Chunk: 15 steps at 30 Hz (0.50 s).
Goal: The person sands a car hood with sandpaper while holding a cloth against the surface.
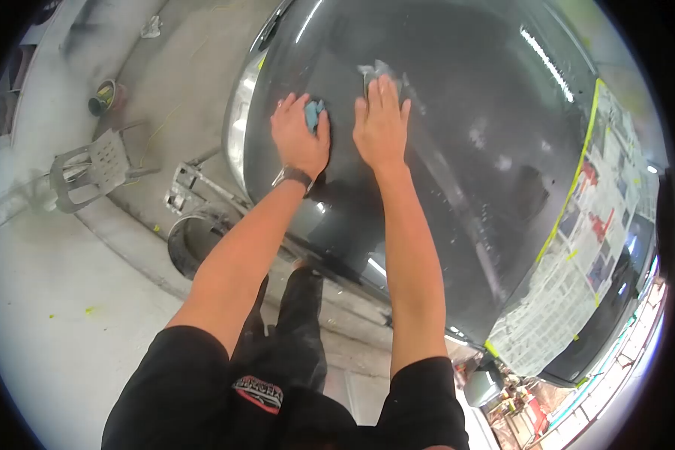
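Both of the person's arms reach up toward the top centre of the frame, onto the dark grey car hood. The left hand lies palm down on the panel with a small blue pad tucked under its fingers, which curl lightly around it; a dark watch sits on that wrist. Just beside it, to the right, the right hand presses flat, fingers straight and close together, on a grey sheet whose crumpled edge pokes out beyond the fingertips.

Along the right of the frame, newspaper masking edged with yellow tape covers the windscreen area. In the left of the frame, a white plastic chair stands on the dusty concrete floor, and a paint can sits further up near the upper left.
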Tool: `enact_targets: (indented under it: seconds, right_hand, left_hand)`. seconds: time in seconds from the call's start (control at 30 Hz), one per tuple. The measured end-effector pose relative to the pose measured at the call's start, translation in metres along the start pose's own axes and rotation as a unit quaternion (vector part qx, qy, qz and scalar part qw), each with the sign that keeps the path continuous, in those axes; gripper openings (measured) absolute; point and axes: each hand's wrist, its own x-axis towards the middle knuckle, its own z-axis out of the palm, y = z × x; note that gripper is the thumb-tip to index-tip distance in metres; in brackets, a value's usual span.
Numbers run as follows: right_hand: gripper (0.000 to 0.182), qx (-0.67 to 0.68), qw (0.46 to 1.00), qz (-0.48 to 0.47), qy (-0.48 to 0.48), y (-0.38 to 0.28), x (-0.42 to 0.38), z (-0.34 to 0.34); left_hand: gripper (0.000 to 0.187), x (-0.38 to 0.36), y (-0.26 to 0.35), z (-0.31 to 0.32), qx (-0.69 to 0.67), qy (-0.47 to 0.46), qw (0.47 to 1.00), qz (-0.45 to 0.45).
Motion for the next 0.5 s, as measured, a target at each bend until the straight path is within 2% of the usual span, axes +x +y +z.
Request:
enact_targets:
  seconds: [0.07, 0.13, 0.2, 0.3, 0.4, 0.43, 0.5]
  right_hand:
    - [0.052, 0.027, 0.998, -0.024, -0.058, 0.012, -0.025, -0.035]
    - [0.052, -0.008, 0.995, 0.042, -0.086, 0.034, -0.081, -0.072]
    - [0.053, -0.086, 0.988, 0.114, -0.060, 0.070, -0.158, -0.081]
    - [0.053, -0.060, 0.988, 0.137, -0.043, 0.025, -0.105, -0.071]
    - [0.052, -0.038, 0.999, 0.036, 0.005, -0.004, -0.007, -0.007]
    - [0.052, -0.037, 0.999, 0.001, 0.005, -0.003, 0.010, 0.003]
    - [0.053, -0.018, 0.998, -0.039, -0.047, 0.016, -0.002, -0.019]
  left_hand:
    - [0.047, -0.001, -0.001, -0.001, 0.006, -0.008, 1.000, -0.004]
    - [0.047, -0.001, -0.002, -0.001, 0.005, -0.009, 1.000, -0.013]
    - [0.046, -0.001, -0.003, 0.000, -0.008, -0.001, 1.000, -0.025]
    - [0.045, -0.003, 0.001, -0.002, -0.008, -0.004, 0.999, -0.033]
    - [0.045, -0.002, 0.000, 0.000, 0.000, 0.006, 1.000, -0.027]
    - [0.045, -0.002, -0.002, 0.001, -0.001, 0.008, 1.000, -0.027]
    - [0.046, 0.000, -0.001, -0.001, 0.004, 0.003, 1.000, -0.020]
